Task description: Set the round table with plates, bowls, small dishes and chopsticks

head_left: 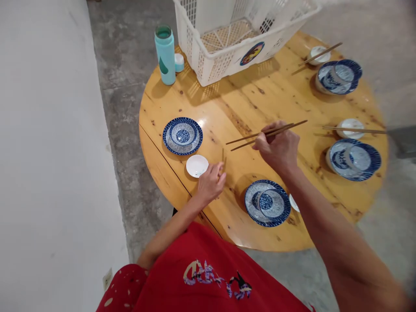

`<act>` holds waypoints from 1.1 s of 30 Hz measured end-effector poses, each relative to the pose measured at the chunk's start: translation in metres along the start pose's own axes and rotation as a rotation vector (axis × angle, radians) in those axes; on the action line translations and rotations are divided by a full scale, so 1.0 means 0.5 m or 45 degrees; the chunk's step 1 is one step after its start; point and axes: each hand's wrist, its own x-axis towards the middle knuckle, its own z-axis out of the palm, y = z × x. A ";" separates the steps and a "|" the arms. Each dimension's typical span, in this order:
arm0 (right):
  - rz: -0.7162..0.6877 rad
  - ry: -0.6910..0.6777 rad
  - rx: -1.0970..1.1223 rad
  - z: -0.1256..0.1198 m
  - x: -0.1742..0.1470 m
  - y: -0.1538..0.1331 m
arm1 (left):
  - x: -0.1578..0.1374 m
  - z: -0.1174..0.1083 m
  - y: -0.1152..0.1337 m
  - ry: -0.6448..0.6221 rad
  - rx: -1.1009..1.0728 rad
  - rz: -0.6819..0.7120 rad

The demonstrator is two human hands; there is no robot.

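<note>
My right hand [278, 145] is raised over the table's middle, closed around a pair of brown chopsticks [248, 139] that point left. My left hand [211, 183] is curled beside a small white dish [196, 166], its fingertips near the dish's right edge. A thin brown stick [223, 156], looking like a chopstick, juts up past those fingers; how many it holds is hidden. Behind the dish sits a blue-and-white plate [167, 139] with a bowl in it. Between my arms is another blue-and-white setting [250, 212] with a clear glass, a white dish [294, 203] partly covered by my right forearm.
A white plastic crate [221, 65] stands at the back of the round wooden table [214, 108]. A turquoise bottle [166, 58], uncapped, stands beside its cap [179, 63]. Two more settings [338, 158] [325, 84] on the right have chopsticks laid across small white dishes.
</note>
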 end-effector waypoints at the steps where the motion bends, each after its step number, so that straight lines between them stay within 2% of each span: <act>1: 0.021 -0.019 0.036 -0.007 -0.020 -0.008 | 0.023 0.010 0.004 0.017 0.021 0.025; 4: 0.063 -0.103 0.110 -0.020 -0.073 -0.027 | 0.074 0.040 0.014 -0.006 0.040 0.102; 8: 0.029 -0.116 0.060 -0.015 -0.116 -0.040 | 0.090 0.072 0.019 -0.123 0.028 0.179; 11: -0.002 -0.108 0.019 0.008 -0.133 -0.041 | 0.084 0.082 0.012 -0.152 0.044 0.177; 17: -0.031 -0.109 0.138 0.070 -0.152 -0.021 | 0.079 0.083 -0.011 -0.140 0.132 0.162; 21: -0.033 -0.105 0.215 0.093 -0.155 -0.005 | 0.082 0.086 -0.016 -0.156 0.159 0.142; 25: 0.075 -0.129 0.396 0.086 -0.154 -0.004 | 0.086 0.081 -0.006 -0.184 0.194 0.111; 29: 0.258 -0.163 0.657 0.050 -0.162 -0.015 | 0.071 0.059 0.019 -0.251 0.205 0.138; 33: 0.415 -0.339 0.991 0.033 -0.170 -0.031 | 0.032 0.021 0.039 -0.372 0.199 0.087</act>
